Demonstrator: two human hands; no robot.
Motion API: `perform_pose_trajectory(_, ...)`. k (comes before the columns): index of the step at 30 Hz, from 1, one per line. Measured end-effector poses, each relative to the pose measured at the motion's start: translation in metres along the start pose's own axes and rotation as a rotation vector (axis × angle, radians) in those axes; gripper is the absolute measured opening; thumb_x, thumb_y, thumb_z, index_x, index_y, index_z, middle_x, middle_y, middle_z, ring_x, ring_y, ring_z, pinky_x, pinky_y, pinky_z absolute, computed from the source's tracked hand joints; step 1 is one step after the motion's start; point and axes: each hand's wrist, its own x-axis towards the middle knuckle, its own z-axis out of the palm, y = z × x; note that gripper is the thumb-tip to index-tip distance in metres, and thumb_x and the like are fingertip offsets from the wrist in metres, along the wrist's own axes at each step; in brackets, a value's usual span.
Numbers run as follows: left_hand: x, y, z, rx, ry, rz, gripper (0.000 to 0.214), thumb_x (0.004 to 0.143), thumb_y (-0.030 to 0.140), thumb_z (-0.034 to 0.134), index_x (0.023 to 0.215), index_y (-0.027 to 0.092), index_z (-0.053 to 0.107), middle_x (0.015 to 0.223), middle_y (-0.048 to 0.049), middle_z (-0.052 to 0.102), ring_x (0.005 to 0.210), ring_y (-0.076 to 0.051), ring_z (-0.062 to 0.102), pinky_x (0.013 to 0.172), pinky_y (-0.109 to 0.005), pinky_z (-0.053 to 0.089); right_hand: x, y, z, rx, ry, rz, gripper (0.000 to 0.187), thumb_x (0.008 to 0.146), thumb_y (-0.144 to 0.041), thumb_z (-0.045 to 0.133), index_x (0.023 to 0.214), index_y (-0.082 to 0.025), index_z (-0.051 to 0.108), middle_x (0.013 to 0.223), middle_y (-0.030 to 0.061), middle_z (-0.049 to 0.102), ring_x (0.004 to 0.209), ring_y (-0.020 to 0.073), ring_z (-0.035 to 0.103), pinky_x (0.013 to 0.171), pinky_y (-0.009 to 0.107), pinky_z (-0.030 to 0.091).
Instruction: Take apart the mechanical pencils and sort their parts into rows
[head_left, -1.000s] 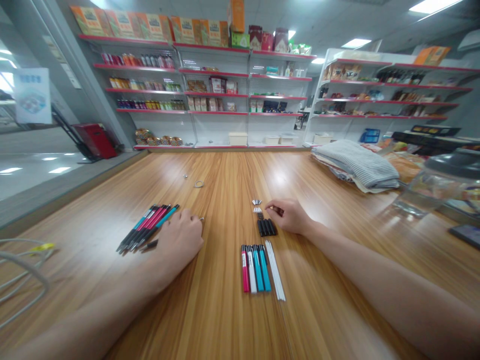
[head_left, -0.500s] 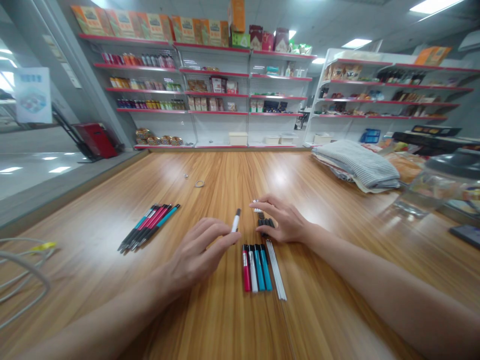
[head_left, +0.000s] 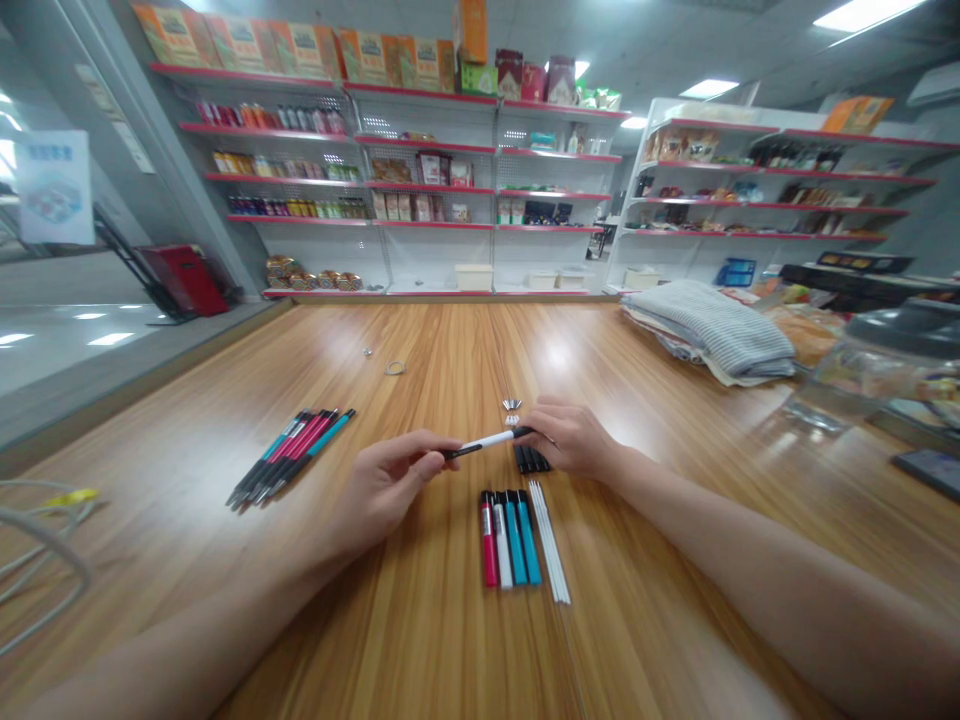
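Between my two hands a white pen barrel [head_left: 489, 441] is held nearly level above the table. My left hand [head_left: 394, 480] pinches its black clip end. At the barrel's other end, my right hand [head_left: 566, 437] grips a black pen grip section [head_left: 523, 432] that meets the barrel; whether it is screwed on I cannot tell. Below the right hand lie several black grip sections [head_left: 532, 460], partly covered. Small white pieces [head_left: 512, 421] and silver tips [head_left: 511, 404] sit just beyond. Nearer me are red, white and blue barrels [head_left: 511, 540] in a row, beside thin white refills [head_left: 550, 545].
Several whole pens [head_left: 291, 455] lie in a bunch at left. A ring of wire [head_left: 394, 368] rests farther back, a pale cable [head_left: 71, 580] at the left edge. Folded cloth [head_left: 709, 325] and a clear jug [head_left: 840, 375] stand at right; stocked shelves [head_left: 427, 185] line the back.
My right hand has lifted a black grip section from the row to the barrel's end. My left hand has tipped the white barrel from steep to nearly level.
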Motion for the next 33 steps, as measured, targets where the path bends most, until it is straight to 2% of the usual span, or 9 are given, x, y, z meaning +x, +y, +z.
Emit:
perform_pose_trajectory(4,0.003,-0.009,-0.004,-0.181,-0.068,-0.151,0.025,0.088,0.027,0.056,0.109,0.015,0.064,0.085,-0.0068,0.069,0.079,-0.015,0.062,0.071,-0.025,0.046,0.000,0.001,-0.002,-0.013,0.017,-0.023,0.013,0.090,-0.026,0.053,0.089,-0.017,0.062,0.074,0.0042,0.063,0.070,0.0144,0.051,0.062,0.026,0.037)
perform_pose_trajectory(10,0.005,-0.007,-0.004,-0.252,-0.147,-0.160,0.019,0.083,0.026,0.063,0.099,0.015,0.066,0.080,-0.0053,0.069,0.075,-0.013,0.061,0.069,-0.023,0.044,-0.001,0.000,-0.005,-0.019,0.000,-0.058,0.013,0.089,-0.025,0.054,0.086,-0.017,0.063,0.072,0.0039,0.061,0.067,0.0131,0.050,0.058,0.025,0.035)
perform_pose_trajectory(12,0.005,-0.005,-0.002,-0.241,-0.093,-0.169,0.021,0.086,0.027,0.060,0.101,0.015,0.065,0.080,-0.0057,0.068,0.075,-0.013,0.061,0.069,-0.024,0.044,-0.001,-0.002,-0.004,-0.022,-0.001,-0.048,0.015,0.089,-0.027,0.054,0.084,-0.017,0.063,0.069,0.0035,0.060,0.065,0.0127,0.049,0.057,0.024,0.033)
perform_pose_trajectory(15,0.005,-0.007,0.000,-0.224,0.061,-0.178,0.024,0.089,0.031,0.054,0.103,0.014,0.064,0.078,-0.0062,0.067,0.072,-0.013,0.059,0.067,-0.024,0.044,0.000,-0.006,0.000,-0.010,0.007,-0.012,0.020,0.089,-0.033,0.055,0.081,-0.017,0.064,0.065,0.0028,0.057,0.064,0.0126,0.048,0.056,0.025,0.032)
perform_pose_trajectory(21,0.010,-0.018,0.001,-0.250,0.293,-0.242,0.028,0.087,0.039,0.056,0.097,0.014,0.064,0.075,-0.0057,0.065,0.063,-0.012,0.056,0.058,-0.023,0.044,0.002,-0.007,0.003,0.071,0.088,0.039,0.021,0.088,-0.033,0.056,0.076,-0.016,0.059,0.067,0.0032,0.058,0.065,0.0137,0.047,0.059,0.027,0.033)
perform_pose_trajectory(26,0.012,-0.017,0.002,-0.159,0.295,-0.258,0.031,0.087,0.042,0.054,0.096,0.014,0.063,0.076,-0.0060,0.066,0.061,-0.011,0.054,0.056,-0.022,0.043,0.000,-0.004,0.000,0.076,0.082,0.031,0.027,0.091,-0.028,0.051,0.065,-0.017,0.050,0.062,0.0018,0.052,0.062,0.0131,0.042,0.058,0.028,0.030)
perform_pose_trajectory(30,0.010,-0.011,0.003,-0.031,0.269,-0.225,0.027,0.087,0.040,0.055,0.095,0.015,0.063,0.073,-0.0036,0.066,0.061,-0.011,0.054,0.057,-0.022,0.043,-0.001,-0.005,0.000,0.122,0.029,0.039,0.030,0.091,-0.028,0.048,0.062,-0.018,0.046,0.061,0.0012,0.048,0.062,0.0131,0.040,0.059,0.028,0.029)
perform_pose_trajectory(33,0.009,-0.007,0.004,-0.029,0.248,-0.216,0.028,0.088,0.039,0.054,0.101,0.015,0.064,0.076,-0.0044,0.067,0.061,-0.011,0.054,0.058,-0.023,0.043,-0.002,-0.005,0.000,0.186,0.024,0.080,0.031,0.092,-0.028,0.047,0.062,-0.018,0.045,0.061,0.0010,0.046,0.062,0.0129,0.041,0.059,0.027,0.029)
